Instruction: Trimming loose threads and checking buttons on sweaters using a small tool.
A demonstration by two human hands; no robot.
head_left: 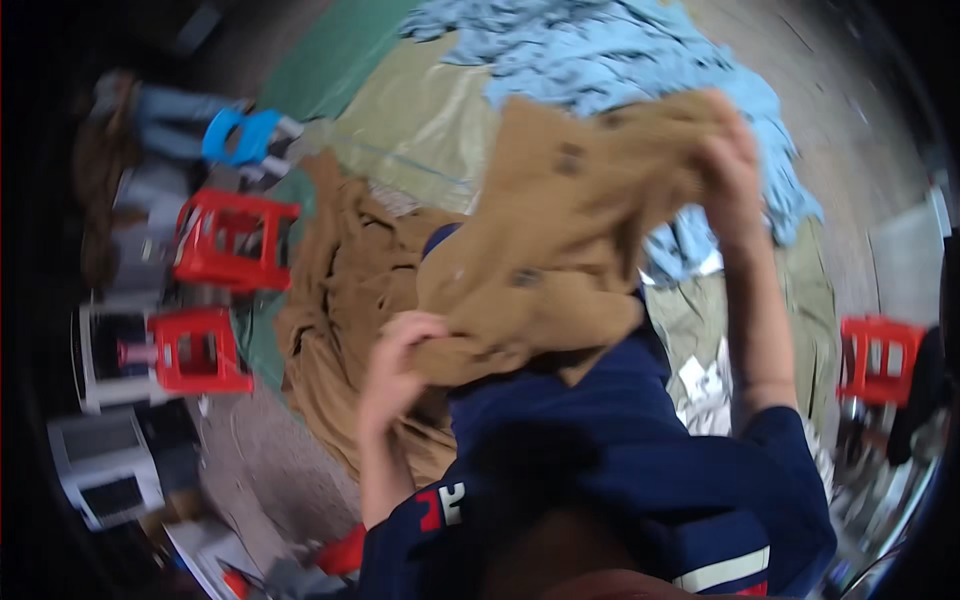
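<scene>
In the head view, a creased brown fabric piece (590, 220) with small dark square marks is spread over the person's navy trousers (570, 405); motion blur softens its outline. The left hand (398, 355) grips its near-left edge; the right hand (732, 165) grips its far-right corner. Left of the fabric piece lies a loosely folded brown cloth heap (345, 265); beyond the fabric piece, a crumpled light-blue cloth pile (600, 50); farther left, a red open-sided plastic stool (250, 207).
</scene>
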